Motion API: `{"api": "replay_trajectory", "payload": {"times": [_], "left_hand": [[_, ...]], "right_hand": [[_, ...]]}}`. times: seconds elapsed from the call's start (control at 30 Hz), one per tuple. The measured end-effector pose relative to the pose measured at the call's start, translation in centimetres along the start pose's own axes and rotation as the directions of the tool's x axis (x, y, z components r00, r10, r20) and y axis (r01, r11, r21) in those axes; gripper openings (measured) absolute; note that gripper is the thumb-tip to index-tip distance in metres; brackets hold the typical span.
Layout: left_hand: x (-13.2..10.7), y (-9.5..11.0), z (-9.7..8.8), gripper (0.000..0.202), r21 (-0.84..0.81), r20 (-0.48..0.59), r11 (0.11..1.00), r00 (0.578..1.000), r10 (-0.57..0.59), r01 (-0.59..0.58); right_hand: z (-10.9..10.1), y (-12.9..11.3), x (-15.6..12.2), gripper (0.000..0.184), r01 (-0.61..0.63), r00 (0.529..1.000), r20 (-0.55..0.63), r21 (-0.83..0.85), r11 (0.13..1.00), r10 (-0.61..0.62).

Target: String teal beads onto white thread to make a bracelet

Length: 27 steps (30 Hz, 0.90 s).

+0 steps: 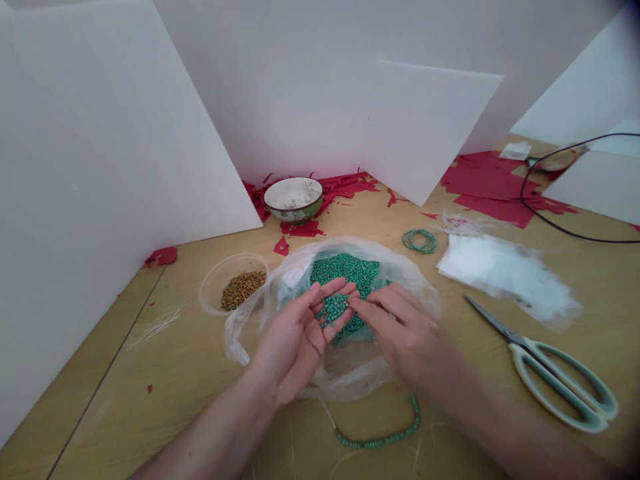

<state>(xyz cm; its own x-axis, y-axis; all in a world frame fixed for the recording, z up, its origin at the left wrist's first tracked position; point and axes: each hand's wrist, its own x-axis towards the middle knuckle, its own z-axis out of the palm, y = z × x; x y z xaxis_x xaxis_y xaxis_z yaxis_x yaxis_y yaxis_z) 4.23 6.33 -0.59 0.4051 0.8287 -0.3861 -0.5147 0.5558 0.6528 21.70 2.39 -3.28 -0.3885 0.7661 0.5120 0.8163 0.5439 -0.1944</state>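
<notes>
My left hand (310, 333) is palm up, its slightly curled fingers cradling a small heap of green beads (334, 308). Thumb and forefinger of my right hand (405, 323) are pinched together at the edge of that heap, on what looks like a thin thread end. Below both hands is an open clear plastic bag (350, 383) with a mass of green beads (345, 267) in it. A partly beaded string (379, 443) curves over the table in front of the bag; its right end runs up beneath my right hand.
Left of the bag stands a clear tub (203, 293) of gold-brown beads (243, 290). Behind are a bowl (294, 212) and red paper scraps (485, 177). Green bead rings (420, 241), plastic packets (505, 273), scissors (545, 373) and a black cable (523, 193) lie to the right. White boards (110, 133) surround the table.
</notes>
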Motion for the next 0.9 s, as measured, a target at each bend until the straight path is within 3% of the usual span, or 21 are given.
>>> {"api": "replay_trajectory", "payload": {"times": [0.23,0.47,0.9], "left_hand": [[-0.17,0.07,-0.10,0.026,-0.025,0.010,1.000,1.000,-0.014,0.014],[-0.02,0.26,-0.15,0.029,-0.035,0.012,0.999,1.000,-0.018,0.019],[-0.17,0.37,-0.02,0.032,-0.010,0.020,1.000,1.000,-0.010,0.010]], "right_hand": [[0.19,-0.08,0.15,0.033,-0.064,0.998,-0.018,0.127,0.990,0.067],[-0.33,-0.20,0.53,0.019,-0.072,0.990,-0.104,0.219,0.973,0.097],[-0.02,-0.15,0.07,0.018,-0.062,0.996,-0.054,0.204,0.977,0.075]]}}
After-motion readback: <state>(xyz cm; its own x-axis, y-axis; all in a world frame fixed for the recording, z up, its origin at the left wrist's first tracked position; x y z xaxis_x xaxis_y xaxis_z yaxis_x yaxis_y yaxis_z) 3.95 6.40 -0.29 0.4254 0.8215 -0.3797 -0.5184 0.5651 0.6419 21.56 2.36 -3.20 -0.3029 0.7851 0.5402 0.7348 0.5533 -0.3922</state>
